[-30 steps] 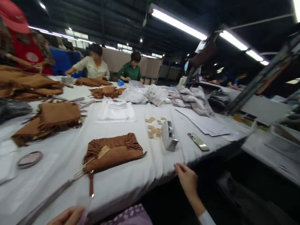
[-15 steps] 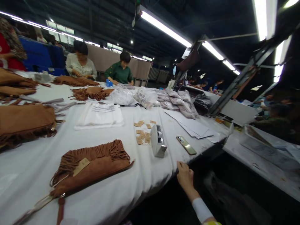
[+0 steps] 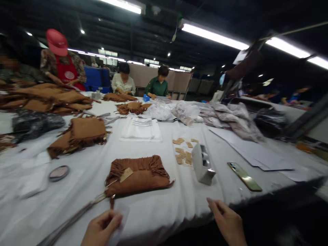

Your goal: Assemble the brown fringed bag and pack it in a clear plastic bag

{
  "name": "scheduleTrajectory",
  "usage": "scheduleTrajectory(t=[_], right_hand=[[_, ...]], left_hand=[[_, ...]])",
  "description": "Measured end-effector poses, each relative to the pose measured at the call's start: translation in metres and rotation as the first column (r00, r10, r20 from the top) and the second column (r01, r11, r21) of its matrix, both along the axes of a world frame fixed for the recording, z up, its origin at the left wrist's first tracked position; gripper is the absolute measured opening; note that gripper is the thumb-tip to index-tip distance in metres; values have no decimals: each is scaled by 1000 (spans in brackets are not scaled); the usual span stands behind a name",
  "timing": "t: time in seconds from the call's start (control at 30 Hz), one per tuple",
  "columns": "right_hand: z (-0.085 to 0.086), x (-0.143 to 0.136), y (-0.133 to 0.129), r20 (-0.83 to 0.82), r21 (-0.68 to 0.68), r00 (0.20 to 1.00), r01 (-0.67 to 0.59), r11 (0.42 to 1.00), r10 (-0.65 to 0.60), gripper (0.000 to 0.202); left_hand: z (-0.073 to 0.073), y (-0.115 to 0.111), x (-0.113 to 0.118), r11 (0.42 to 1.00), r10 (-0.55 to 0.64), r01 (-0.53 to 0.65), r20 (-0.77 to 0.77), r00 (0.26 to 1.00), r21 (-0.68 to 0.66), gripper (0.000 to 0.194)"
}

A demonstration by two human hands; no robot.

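Head cam view, so you're looking down over my own two hands at a long table with a white cover [image 3: 153, 213]. Main thing is the brown fringed bag [image 3: 140, 182], lying flat right in front of me, a bit left of centre. Its long axis runs pretty much side to side, with the right end angled slightly farther from me than the left. Fringe is on the far half, smooth strip on my side. A skinny tail sticks out at the right end, and the greyish strap [image 3: 77, 215] heads off the left end, down toward the lower left. There's a short tab [image 3: 112, 202] at the near left corner pointing back at me, and a tan tag [image 3: 126, 174] sitting slanted on the left part.

My left hand [image 3: 104, 227] has a thin see-through sheet [image 3: 123, 217] pinched between thumb and fingers, just on my side of that tab. My right hand [image 3: 227, 218] is down by the near edge, thumb and forefinger close together; honestly can't tell if anything's between them. Nearest stuff to it: the tape dispenser [image 3: 202, 165] and a phone [image 3: 244, 176], with small tan tags [image 3: 182, 155] just left of the dispenser.
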State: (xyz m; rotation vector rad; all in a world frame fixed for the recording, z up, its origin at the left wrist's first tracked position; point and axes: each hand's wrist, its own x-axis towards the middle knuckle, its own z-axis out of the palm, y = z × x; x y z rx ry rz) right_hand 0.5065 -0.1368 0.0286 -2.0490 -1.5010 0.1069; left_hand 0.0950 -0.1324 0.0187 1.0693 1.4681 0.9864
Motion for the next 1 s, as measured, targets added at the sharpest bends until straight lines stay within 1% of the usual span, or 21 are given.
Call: scheduleTrajectory(t=[0.03, 0.07, 0.1, 0.13, 0.17, 0.23, 0.33, 0.4, 0.43, 0.53, 0.63, 0.67, 0.7, 0.73, 0.77, 0.8, 0.83, 0.87, 0.93, 1.0], right_hand=[[9, -29, 3, -72, 42, 991, -109, 993, 111, 38], [17, -58, 5, -121, 100, 960, -242, 965, 253, 35], [26, -87, 7, -146, 158, 911, -364, 918, 386, 30], [35, -113, 9, -155, 209, 848, -473, 856, 506, 25], [42, -136, 10, -163, 243, 785, -555, 796, 597, 24], [53, -173, 12, -186, 278, 672, -664, 694, 717, 25], [58, -207, 16, -211, 272, 552, -760, 591, 807, 25], [55, -220, 18, -223, 243, 509, -797, 553, 832, 20], [54, -225, 18, -234, 228, 500, -806, 547, 834, 16], [48, -235, 18, -283, 186, 499, -809, 558, 819, 6], [44, -239, 16, -314, 152, 505, -809, 568, 804, 9], [43, -240, 15, -306, 150, 509, -809, 568, 805, 10], [41, -241, 15, -286, 156, 512, -809, 566, 810, 10], [39, -241, 15, -250, 175, 514, -810, 560, 821, 10], [36, -241, 15, -202, 203, 509, -814, 544, 837, 10], [34, -242, 15, -149, 235, 497, -822, 519, 855, 10], [31, -243, 15, -98, 265, 479, -832, 487, 872, 10], [28, -244, 15, -53, 288, 458, -844, 453, 887, 9], [24, -247, 15, -12, 299, 398, -874, 383, 917, 9], [21, -251, 14, -47, 277, 327, -904, 326, 944, 9]], left_hand=[[5, 0, 2, 999, -24, 24, 11, 1000, 28, 53], [10, 1, 4, 998, -59, 59, 24, 998, 35, 51], [14, 0, 5, 996, -86, 85, 34, 996, 36, 48], [18, -1, 6, 995, -95, 93, 29, 995, 45, 45], [22, -4, 7, 993, -106, 106, 14, 994, 52, 42], [27, -10, 6, 989, -123, 126, -42, 991, 73, 36], [30, -18, 2, 982, -152, 162, -107, 983, 97, 32], [30, -22, 0, 980, -152, 166, -122, 981, 114, 31], [31, -23, -1, 979, -148, 164, -126, 981, 121, 31], [31, -23, -2, 979, -138, 155, -129, 982, 130, 32], [29, -24, -8, 980, -158, 168, -93, 983, 110, 25], [27, -25, -11, 978, -182, 188, -70, 981, 91, 29], [24, -26, -14, 973, -219, 222, -44, 975, 70, 38], [22, -27, -16, 961, -274, 274, -9, 962, 45, 43], [19, -29, -18, 942, -335, 335, 36, 942, 17, 39], [16, -30, -19, 922, -385, 387, 82, 919, -10, 27], [13, -32, -20, 909, -410, 416, 118, 904, -32, 18], [10, -33, -21, 906, -412, 421, 134, 901, -47, 19], [5, -36, -22, 927, -369, 373, 80, 926, -38, 22], [-1, -39, -25, 946, -323, 325, -52, 945, 16, 22]])
